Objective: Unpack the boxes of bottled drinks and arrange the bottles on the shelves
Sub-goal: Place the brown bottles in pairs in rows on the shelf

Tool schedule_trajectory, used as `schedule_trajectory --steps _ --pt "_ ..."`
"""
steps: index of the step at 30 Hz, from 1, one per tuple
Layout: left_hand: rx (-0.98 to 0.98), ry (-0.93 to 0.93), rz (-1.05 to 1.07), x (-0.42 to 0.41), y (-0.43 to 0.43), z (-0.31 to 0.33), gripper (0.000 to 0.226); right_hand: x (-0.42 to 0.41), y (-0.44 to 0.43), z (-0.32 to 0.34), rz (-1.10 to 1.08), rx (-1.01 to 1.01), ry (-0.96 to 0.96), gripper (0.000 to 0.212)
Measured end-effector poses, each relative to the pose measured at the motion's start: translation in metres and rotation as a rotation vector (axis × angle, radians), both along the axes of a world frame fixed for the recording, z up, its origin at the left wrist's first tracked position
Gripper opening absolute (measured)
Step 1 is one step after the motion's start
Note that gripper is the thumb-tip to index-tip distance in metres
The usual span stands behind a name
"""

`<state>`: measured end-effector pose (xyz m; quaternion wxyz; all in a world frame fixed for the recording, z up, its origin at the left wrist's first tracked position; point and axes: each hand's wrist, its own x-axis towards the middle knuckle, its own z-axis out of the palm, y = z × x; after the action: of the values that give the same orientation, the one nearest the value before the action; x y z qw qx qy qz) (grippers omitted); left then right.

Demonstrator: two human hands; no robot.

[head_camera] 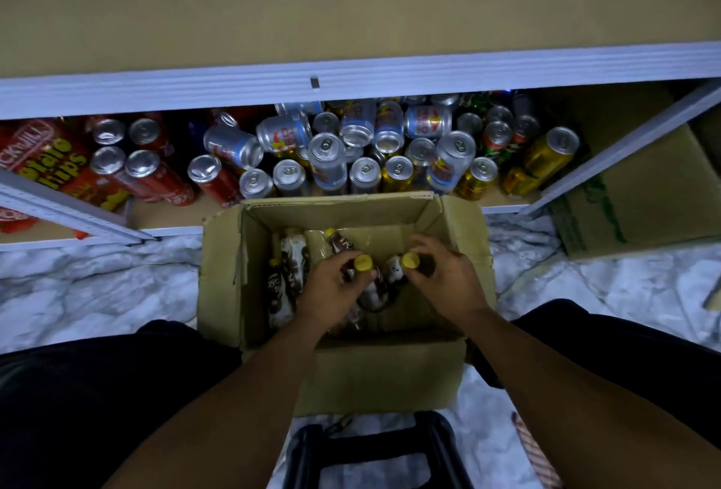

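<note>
The person sat over an open box (390, 371) that stood on the marbled floor (97, 285) between their knees, its far edge close against the front edge of the low shelf (171, 231). Both arms reached down into the box.

The left hand (331, 293) had its fingers curled round the neck of the left bottle (374, 289), just under the yellow cap. This was a dark bottle with a white label, near the middle of the box. The right hand (444, 278) gripped the right bottle (394, 268) the same way, its fingertips closed about the neck below a second yellow cap. The two caps stood just beside each other. How far either bottle was off the bottom of the box, I could not tell.

A third bottle (343, 246) leaned toward the far wall of the box. More bottles (288, 266) lay along the left wall, partly hidden by the left hand.

On the low shelf, cans (327, 160) were crowded from the middle to the right end. Most stood upright and several silver ones lay on their sides on top. A chips bag (50, 160) sat at the left end beside red cans. The upper board (351, 0) ran above with a white front rail. A second box (643, 192) sat at the shelf's right corner, and a black stool (370, 449) showed at the box's near side.
</note>
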<state>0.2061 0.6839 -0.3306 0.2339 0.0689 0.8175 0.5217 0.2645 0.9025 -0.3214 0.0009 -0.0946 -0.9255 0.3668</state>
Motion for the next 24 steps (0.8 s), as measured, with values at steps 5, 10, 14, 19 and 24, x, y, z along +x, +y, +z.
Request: schedule_trajectory --steps 5,10,14,19,24 --pt "0.041 0.067 0.104 -0.029 -0.012 0.006 0.022 -0.023 -0.012 -0.009 -0.048 -0.008 -0.003 0.052" --pt "-0.045 0.077 0.134 -0.050 -0.025 -0.004 0.027 -0.033 -0.013 -0.019 -0.057 0.003 -0.067 0.049" --pt "-0.037 0.070 0.130 -0.060 -0.027 -0.006 0.024 -0.042 -0.017 -0.023 -0.082 -0.011 -0.053 0.041" --pt "-0.055 0.067 0.154 -0.066 -0.024 -0.006 0.026 -0.045 -0.018 -0.032 -0.079 -0.038 -0.056 0.036" --pt "-0.069 0.080 0.141 -0.064 -0.022 -0.010 0.032 -0.042 -0.021 -0.043 -0.090 -0.115 -0.113 0.046"
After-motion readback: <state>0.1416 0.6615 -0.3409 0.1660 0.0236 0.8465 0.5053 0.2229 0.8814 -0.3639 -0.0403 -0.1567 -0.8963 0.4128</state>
